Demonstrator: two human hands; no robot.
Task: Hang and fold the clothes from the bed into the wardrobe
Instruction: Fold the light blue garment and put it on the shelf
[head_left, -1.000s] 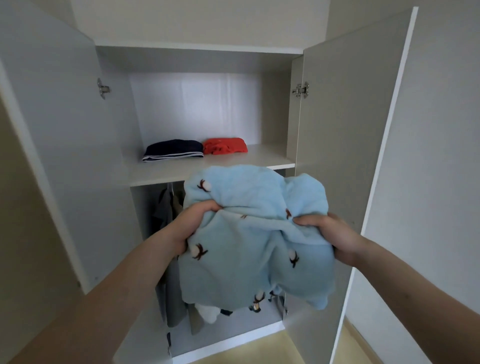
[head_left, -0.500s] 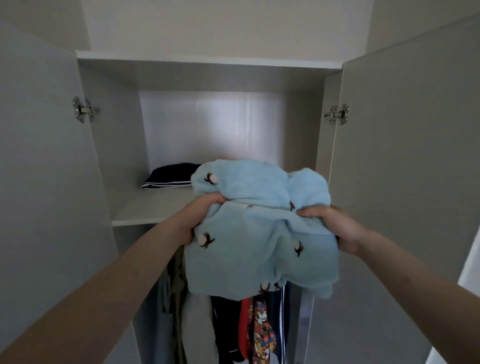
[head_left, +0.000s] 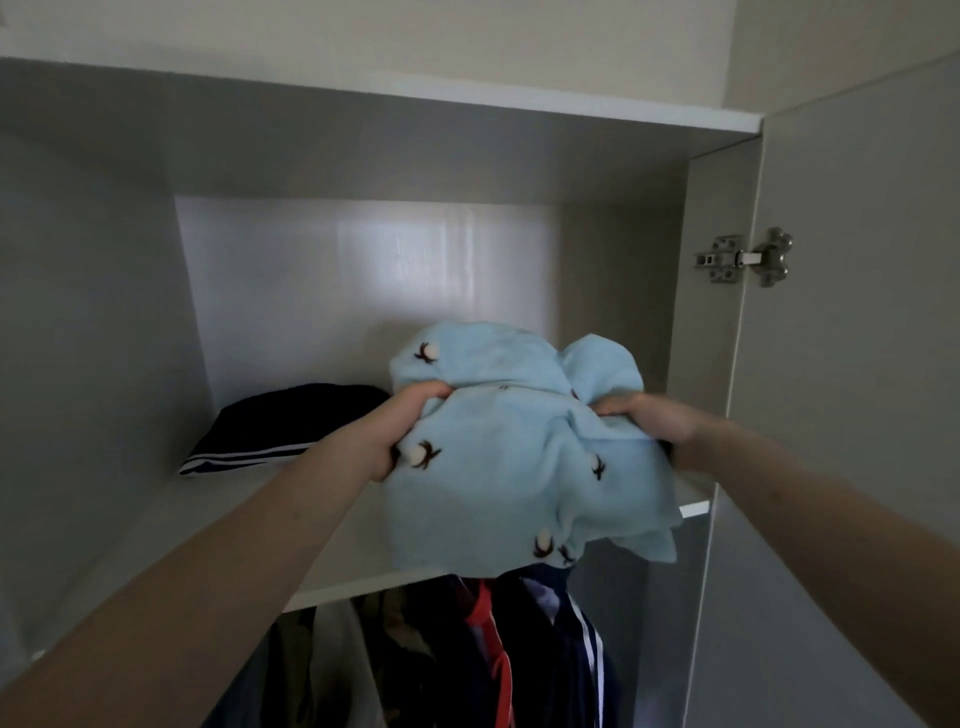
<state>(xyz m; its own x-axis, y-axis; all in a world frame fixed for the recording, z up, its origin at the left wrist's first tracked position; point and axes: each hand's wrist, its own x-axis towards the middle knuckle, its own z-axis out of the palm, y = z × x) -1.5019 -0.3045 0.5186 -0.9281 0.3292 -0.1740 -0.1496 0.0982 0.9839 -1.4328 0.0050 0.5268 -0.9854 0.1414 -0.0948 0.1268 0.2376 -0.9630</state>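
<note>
- Bundled light-blue fleece garment (head_left: 514, 467) is held over the wardrobe shelf (head_left: 343, 540).
- Left hand (head_left: 400, 431) and right hand (head_left: 649, 415) clamp their fingers on its sides.
- Folded navy striped garment (head_left: 280, 426) lies on the shelf at left.
- Hanging clothes (head_left: 488, 654) show below.

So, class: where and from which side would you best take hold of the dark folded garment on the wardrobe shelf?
Take the dark folded garment by its striped front edge, coming from the open front of the shelf. It lies flat with that edge towards the opening; the wardrobe wall is close on its left, and the light blue garment crowds its right.
</note>
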